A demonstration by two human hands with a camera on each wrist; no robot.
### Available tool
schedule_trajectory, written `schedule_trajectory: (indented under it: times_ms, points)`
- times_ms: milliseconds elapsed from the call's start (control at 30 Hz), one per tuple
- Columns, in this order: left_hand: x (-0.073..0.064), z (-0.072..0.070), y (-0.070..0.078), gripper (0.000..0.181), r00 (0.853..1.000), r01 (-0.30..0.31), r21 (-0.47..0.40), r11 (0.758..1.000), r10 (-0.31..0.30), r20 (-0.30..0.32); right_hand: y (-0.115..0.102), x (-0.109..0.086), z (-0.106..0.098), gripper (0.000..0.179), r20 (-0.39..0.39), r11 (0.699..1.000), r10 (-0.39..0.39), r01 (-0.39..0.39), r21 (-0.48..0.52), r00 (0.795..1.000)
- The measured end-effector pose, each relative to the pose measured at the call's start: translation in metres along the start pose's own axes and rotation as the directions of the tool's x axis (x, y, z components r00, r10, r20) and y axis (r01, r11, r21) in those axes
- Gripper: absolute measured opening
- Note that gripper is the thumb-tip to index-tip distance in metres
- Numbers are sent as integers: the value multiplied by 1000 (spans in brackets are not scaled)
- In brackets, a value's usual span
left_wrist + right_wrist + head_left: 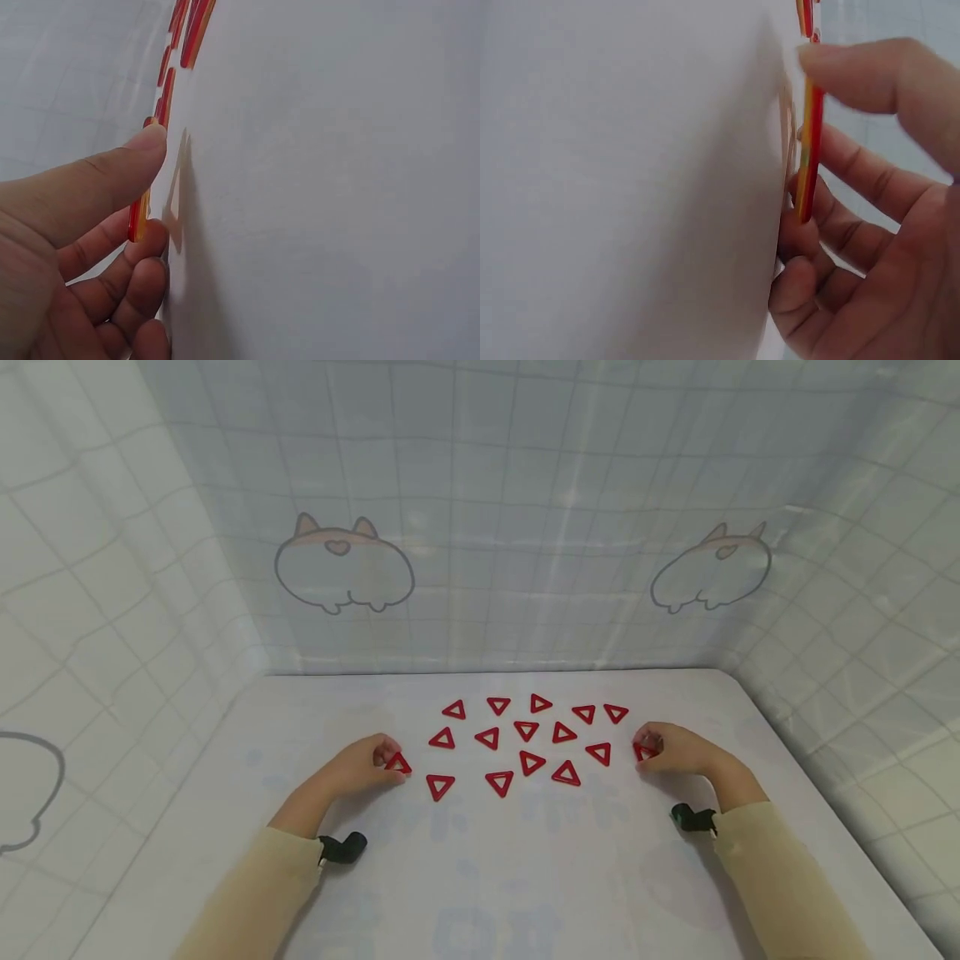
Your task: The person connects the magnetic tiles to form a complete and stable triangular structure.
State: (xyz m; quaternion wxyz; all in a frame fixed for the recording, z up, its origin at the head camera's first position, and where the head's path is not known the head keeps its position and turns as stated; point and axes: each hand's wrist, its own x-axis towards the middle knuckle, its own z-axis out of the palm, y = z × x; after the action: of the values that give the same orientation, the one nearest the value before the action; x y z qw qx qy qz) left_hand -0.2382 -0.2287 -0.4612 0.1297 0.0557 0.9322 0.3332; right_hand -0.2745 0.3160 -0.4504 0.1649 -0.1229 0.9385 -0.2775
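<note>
My left hand (367,766) pinches a red triangle frame (398,763) at the left end of a spread of similar pieces. In the left wrist view this triangle (138,217) shows edge-on between thumb and fingers, red on one face and orange on the other, its shadow close beside it. At the right end, my right hand (675,749) grips another red triangle frame (643,752). The right wrist view has that triangle (810,150) edge-on, thumb at its upper end and fingertips along its lower part. Between the hands lie several red triangles, among them one nearest the left hand (440,787).
The loose triangles lie in uneven rows on a white table (480,860). Behind it hangs a grid-patterned curtain (495,568) with printed animal drawings, and similar sheets close in both sides. A dark strap piece (343,848) sticks out at the left sleeve, another (692,818) at the right.
</note>
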Motion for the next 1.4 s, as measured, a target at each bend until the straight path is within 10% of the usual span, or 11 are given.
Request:
schedule_trajectory:
  times_ms: [800, 1400]
  points:
    - [-41, 25, 42, 45, 991, -64, -75, 995, 72, 111, -58, -37, 30, 40, 56, 984, -180, 179, 27, 982]
    - [-38, 63, 79, 43, 930, -249, -104, 963, 267, 251, -107, -35, 64, 39, 157, 945, -327, 319, 76, 932]
